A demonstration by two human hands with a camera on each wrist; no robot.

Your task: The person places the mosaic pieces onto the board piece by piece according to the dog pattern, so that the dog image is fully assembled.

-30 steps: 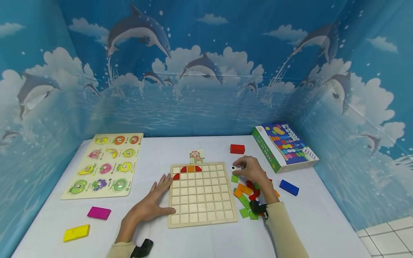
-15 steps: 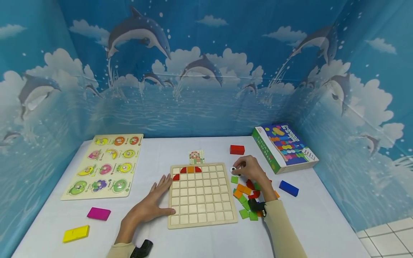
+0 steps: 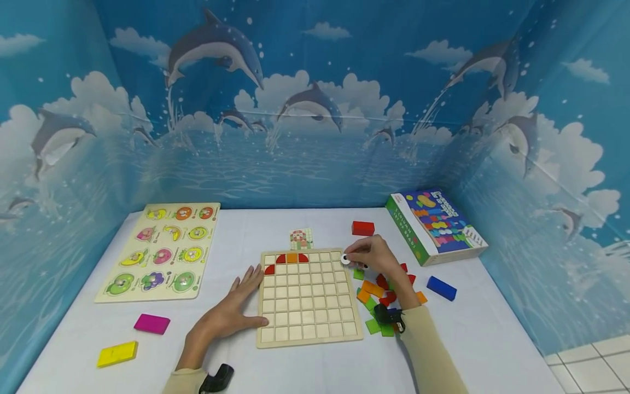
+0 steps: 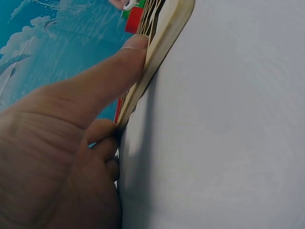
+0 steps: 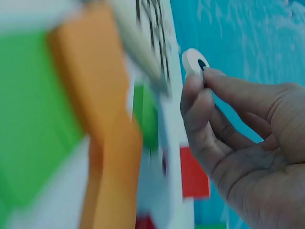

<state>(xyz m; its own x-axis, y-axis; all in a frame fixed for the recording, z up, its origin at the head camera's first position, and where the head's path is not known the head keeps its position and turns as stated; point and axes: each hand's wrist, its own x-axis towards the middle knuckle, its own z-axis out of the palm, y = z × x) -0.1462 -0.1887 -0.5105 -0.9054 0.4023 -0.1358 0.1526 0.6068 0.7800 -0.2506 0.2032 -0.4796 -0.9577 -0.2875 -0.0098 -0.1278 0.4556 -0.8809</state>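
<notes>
A wooden grid board (image 3: 299,306) lies mid-table. Three red curved-edge pieces (image 3: 269,270) and an orange square (image 3: 292,258) sit in its top-left cells. My left hand (image 3: 223,317) rests against the board's left side, fingers fairly straight and spread, with its thumb (image 4: 119,62) on the rim. Between thumb and fingertips, my right hand (image 3: 378,256) pinches a white disc with a black dot (image 5: 191,59), like an eye. In the head view this disc overlaps the board's top-right edge. A pattern card (image 3: 301,239) lies behind the board.
Green, orange and red tiles (image 3: 372,288) are heaped right of the board, partly under my right forearm. A red block (image 3: 362,228), blue block (image 3: 441,288) and toy box (image 3: 435,227) stand beyond. Leftward lie a fruit puzzle board (image 3: 162,254), magenta block (image 3: 152,324) and yellow block (image 3: 117,354).
My right hand has moved left from beside the tile heap to the board's top-right edge, carrying the white disc. The left hand stays in place.
</notes>
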